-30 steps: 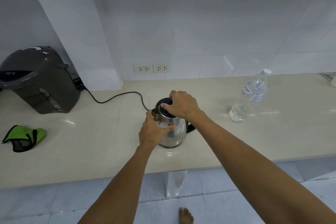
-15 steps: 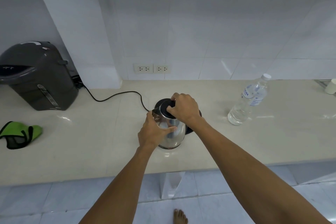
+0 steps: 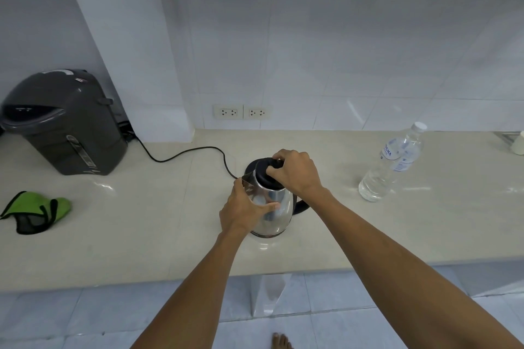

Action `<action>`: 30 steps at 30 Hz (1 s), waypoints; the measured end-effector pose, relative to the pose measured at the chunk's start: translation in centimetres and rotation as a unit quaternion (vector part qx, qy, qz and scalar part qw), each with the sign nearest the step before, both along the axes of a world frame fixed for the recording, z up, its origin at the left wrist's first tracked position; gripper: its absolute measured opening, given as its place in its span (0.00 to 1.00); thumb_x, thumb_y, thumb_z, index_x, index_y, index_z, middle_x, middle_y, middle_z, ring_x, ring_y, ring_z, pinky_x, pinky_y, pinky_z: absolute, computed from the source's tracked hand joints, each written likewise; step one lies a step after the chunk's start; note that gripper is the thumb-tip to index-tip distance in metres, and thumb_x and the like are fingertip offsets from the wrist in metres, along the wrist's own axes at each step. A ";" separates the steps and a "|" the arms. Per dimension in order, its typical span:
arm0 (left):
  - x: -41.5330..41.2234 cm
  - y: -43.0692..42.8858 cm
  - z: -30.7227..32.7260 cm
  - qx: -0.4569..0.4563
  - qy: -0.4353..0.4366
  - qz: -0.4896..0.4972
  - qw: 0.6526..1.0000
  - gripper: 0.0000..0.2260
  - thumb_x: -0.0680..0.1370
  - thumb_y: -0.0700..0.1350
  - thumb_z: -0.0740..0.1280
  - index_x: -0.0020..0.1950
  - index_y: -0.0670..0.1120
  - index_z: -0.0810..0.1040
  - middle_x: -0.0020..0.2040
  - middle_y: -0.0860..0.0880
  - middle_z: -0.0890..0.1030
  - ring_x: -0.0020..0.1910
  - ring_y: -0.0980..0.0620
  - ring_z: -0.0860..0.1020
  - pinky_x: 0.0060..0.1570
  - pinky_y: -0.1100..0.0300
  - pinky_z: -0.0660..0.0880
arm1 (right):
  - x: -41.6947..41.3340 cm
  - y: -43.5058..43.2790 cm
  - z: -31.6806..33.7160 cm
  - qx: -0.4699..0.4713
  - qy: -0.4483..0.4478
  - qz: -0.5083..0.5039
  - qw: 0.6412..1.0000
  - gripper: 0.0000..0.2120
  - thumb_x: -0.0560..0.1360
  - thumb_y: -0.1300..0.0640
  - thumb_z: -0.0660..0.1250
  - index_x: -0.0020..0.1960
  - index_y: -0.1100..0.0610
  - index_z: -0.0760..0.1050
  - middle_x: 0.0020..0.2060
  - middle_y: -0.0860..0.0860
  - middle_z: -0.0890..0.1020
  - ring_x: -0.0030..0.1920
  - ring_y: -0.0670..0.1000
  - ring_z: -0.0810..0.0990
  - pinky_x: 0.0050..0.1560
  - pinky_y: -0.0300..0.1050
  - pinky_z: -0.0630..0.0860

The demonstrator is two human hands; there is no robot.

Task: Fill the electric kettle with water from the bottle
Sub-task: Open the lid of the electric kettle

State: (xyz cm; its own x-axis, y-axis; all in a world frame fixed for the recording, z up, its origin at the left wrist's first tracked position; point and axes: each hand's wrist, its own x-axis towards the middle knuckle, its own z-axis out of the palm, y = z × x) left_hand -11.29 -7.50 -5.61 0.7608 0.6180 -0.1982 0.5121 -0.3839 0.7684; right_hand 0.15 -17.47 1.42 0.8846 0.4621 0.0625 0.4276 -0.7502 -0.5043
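At the far left of the frame a dark grey hot-water dispenser (image 3: pixel 63 122) stands against the wall, with a crumpled green cloth (image 3: pixel 35 211) lying below it on the beige counter (image 3: pixel 141 221); both are well apart from the work. A black cord (image 3: pixel 184 154) runs across the counter toward the middle, where the steel kettle (image 3: pixel 273 207) stands upright. The left hand (image 3: pixel 243 211) is wrapped around the kettle's body just below the spout, steadying it, while the right hand (image 3: pixel 296 173) grips the black lid (image 3: pixel 265 173) from above, fingers curled over its edge. The step in hand looks to be opening the lid, which still sits on the kettle, so no water can go in yet. Next the lid must come free with a firm pull, the left hand bracing. To the right, well apart, the clear water bottle (image 3: pixel 392 164) stands capped and untouched; nothing lies between it and the kettle. At the far right edge a small pale object (image 3: pixel 519 144) is cut off.
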 end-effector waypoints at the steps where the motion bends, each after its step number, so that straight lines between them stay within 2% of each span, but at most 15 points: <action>1: 0.0 0.0 0.0 0.000 0.000 0.000 1.000 0.48 0.61 0.67 0.83 0.73 0.52 0.66 0.67 0.56 0.80 0.64 0.48 0.80 0.56 0.52 0.75 | 0.1 -0.1 0.0 0.011 0.009 -0.001 1.000 0.19 0.72 0.46 0.71 0.60 0.51 0.83 0.50 0.51 0.87 0.53 0.55 0.82 0.52 0.49 0.81; 6: -0.1 0.0 0.0 -0.002 -0.004 0.000 1.000 0.49 0.60 0.67 0.83 0.74 0.52 0.66 0.68 0.55 0.80 0.65 0.47 0.80 0.59 0.49 0.77 | 0.7 -1.3 0.6 0.080 0.059 0.003 0.995 0.18 0.71 0.45 0.70 0.57 0.50 0.85 0.51 0.47 0.88 0.57 0.51 0.83 0.59 0.49 0.81; 10: 0.0 -0.1 0.0 -0.005 -0.007 -0.002 1.000 0.48 0.62 0.65 0.84 0.75 0.51 0.66 0.68 0.54 0.80 0.66 0.47 0.80 0.59 0.50 0.76 | 1.2 -2.4 1.2 0.142 0.101 0.009 0.985 0.14 0.74 0.50 0.74 0.58 0.52 0.86 0.52 0.45 0.88 0.57 0.46 0.84 0.63 0.46 0.79; 13: 0.0 -0.1 0.0 -0.008 -0.007 -0.001 1.000 0.47 0.63 0.64 0.84 0.74 0.50 0.66 0.68 0.54 0.80 0.65 0.47 0.80 0.59 0.50 0.76 | 1.6 -3.2 1.5 0.194 0.133 -0.004 0.972 0.10 0.74 0.52 0.74 0.54 0.50 0.88 0.48 0.43 0.88 0.53 0.43 0.85 0.57 0.42 0.82; 16: -0.1 -0.1 0.0 -0.010 -0.006 0.001 1.000 0.47 0.63 0.64 0.84 0.74 0.51 0.66 0.68 0.54 0.80 0.65 0.46 0.80 0.59 0.50 0.76 | 1.9 -4.0 1.7 0.236 0.168 -0.014 0.957 0.07 0.75 0.55 0.74 0.51 0.49 0.88 0.47 0.45 0.89 0.52 0.45 0.86 0.42 0.29 0.78; 17: -0.1 -0.1 0.0 -0.010 -0.005 0.001 1.000 0.47 0.63 0.64 0.84 0.74 0.51 0.66 0.68 0.54 0.80 0.65 0.46 0.80 0.60 0.49 0.76 | 1.9 -4.2 1.7 0.251 0.181 -0.019 0.951 0.07 0.74 0.55 0.75 0.52 0.48 0.88 0.47 0.45 0.89 0.52 0.46 0.86 0.41 0.29 0.79; 20: -0.1 -0.2 0.1 -0.008 -0.007 0.002 1.000 0.46 0.62 0.65 0.84 0.73 0.52 0.67 0.67 0.55 0.80 0.65 0.47 0.80 0.59 0.50 0.76 | 2.2 -4.6 1.3 0.280 0.206 -0.035 0.937 0.12 0.72 0.51 0.76 0.55 0.48 0.87 0.49 0.45 0.89 0.53 0.47 0.87 0.57 0.43 0.83; 21: -0.2 -0.2 0.1 -0.009 -0.007 0.003 1.000 0.46 0.62 0.65 0.84 0.73 0.52 0.67 0.67 0.55 0.80 0.65 0.47 0.80 0.59 0.50 0.76 | 2.3 -4.7 1.2 0.292 0.219 -0.041 0.930 0.13 0.73 0.52 0.77 0.57 0.49 0.87 0.50 0.47 0.89 0.53 0.49 0.88 0.57 0.45 0.83; 24: -0.2 -0.3 0.1 -0.012 -0.008 0.007 1.000 0.46 0.62 0.64 0.84 0.74 0.52 0.67 0.68 0.56 0.80 0.65 0.47 0.80 0.58 0.51 0.74 | 2.2 -5.1 1.1 0.337 0.260 -0.049 0.903 0.13 0.75 0.56 0.76 0.59 0.52 0.86 0.52 0.53 0.89 0.52 0.55 0.88 0.45 0.42 0.84; 25: -0.2 -0.3 0.1 -0.012 -0.008 0.008 1.000 0.47 0.62 0.64 0.84 0.74 0.52 0.67 0.68 0.56 0.80 0.65 0.48 0.80 0.58 0.52 0.74 | 2.3 -5.2 1.0 0.349 0.267 -0.050 0.897 0.12 0.75 0.57 0.76 0.59 0.52 0.86 0.52 0.54 0.89 0.52 0.55 0.88 0.45 0.42 0.84; 30: -0.2 -0.4 0.2 -0.012 -0.009 0.006 1.000 0.47 0.62 0.63 0.84 0.74 0.53 0.67 0.67 0.56 0.80 0.65 0.48 0.80 0.57 0.52 0.75 | 2.7 -5.9 0.2 0.385 0.284 -0.052 0.877 0.10 0.77 0.58 0.74 0.58 0.54 0.87 0.52 0.51 0.89 0.52 0.52 0.89 0.58 0.48 0.84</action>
